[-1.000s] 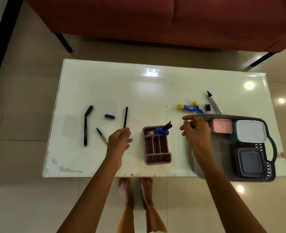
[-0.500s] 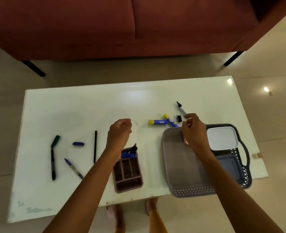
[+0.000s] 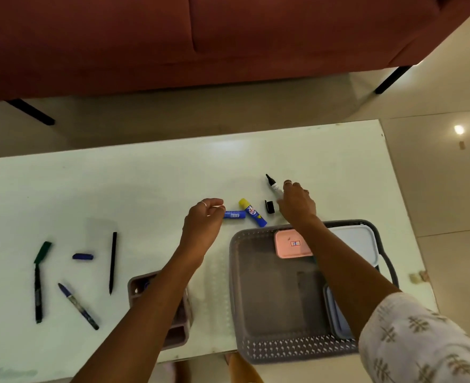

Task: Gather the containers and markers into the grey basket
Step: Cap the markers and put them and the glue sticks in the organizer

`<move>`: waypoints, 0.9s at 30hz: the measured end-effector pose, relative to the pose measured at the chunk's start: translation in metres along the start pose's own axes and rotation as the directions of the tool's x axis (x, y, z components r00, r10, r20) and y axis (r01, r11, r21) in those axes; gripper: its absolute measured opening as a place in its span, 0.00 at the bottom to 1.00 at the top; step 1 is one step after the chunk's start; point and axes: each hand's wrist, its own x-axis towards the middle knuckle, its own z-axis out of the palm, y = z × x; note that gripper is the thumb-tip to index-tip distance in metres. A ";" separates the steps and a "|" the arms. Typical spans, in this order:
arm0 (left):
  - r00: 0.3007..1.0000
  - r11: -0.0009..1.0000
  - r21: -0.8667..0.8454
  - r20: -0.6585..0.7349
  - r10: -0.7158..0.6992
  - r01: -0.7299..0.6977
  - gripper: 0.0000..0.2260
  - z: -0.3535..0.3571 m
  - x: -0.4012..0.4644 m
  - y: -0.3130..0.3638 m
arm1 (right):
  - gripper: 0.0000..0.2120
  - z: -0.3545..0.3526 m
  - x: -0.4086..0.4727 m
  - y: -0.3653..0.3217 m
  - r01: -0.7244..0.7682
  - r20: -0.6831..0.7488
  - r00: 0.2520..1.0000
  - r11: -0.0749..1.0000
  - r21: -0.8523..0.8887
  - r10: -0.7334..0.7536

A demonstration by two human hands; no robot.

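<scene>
The grey basket (image 3: 256, 352) sits at the table's front right and holds a pink container (image 3: 292, 243), a white-lidded container (image 3: 358, 241) and a grey-blue container (image 3: 336, 313). My left hand (image 3: 203, 219) pinches the left end of a blue stick (image 3: 234, 214) that lies on the table. A second blue stick with a yellow cap (image 3: 251, 212) lies beside it. My right hand (image 3: 297, 203) closes over the lower end of an uncapped white marker (image 3: 273, 184); its black cap (image 3: 269, 206) lies close by.
A pink-brown organiser (image 3: 137, 286) sits under my left forearm. At the left lie a green cap (image 3: 43, 251), a black marker (image 3: 37, 297), a blue cap (image 3: 82, 256), a black pen (image 3: 113, 261) and a blue marker (image 3: 77, 305). A red sofa (image 3: 228, 37) stands beyond the white table (image 3: 145, 175).
My view has shifted closer. My left hand moved right from above the organiser to the blue stick's end. My right hand reached further forward onto the white marker.
</scene>
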 end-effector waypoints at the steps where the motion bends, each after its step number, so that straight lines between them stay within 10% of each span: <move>1: 1.000 0.999 0.032 0.011 0.006 -0.007 0.13 0.006 0.004 0.000 | 0.19 0.003 0.005 0.001 0.013 0.009 1.000 0.999 -0.031 -0.013; 9: 0.984 0.921 0.348 0.108 0.145 -0.174 0.19 0.054 0.036 0.002 | 0.12 -0.011 0.024 0.020 0.058 -0.094 0.995 0.983 0.175 -0.042; 15: 0.923 0.630 0.678 0.224 0.313 -0.379 0.24 0.108 0.065 0.018 | 0.11 -0.035 0.016 0.037 0.173 -0.332 0.941 0.935 0.311 -0.064; 27: 0.917 0.502 0.768 0.339 0.210 -0.399 0.19 0.149 0.101 0.013 | 0.12 -0.018 0.003 0.061 0.232 -0.343 0.938 0.822 0.521 -0.047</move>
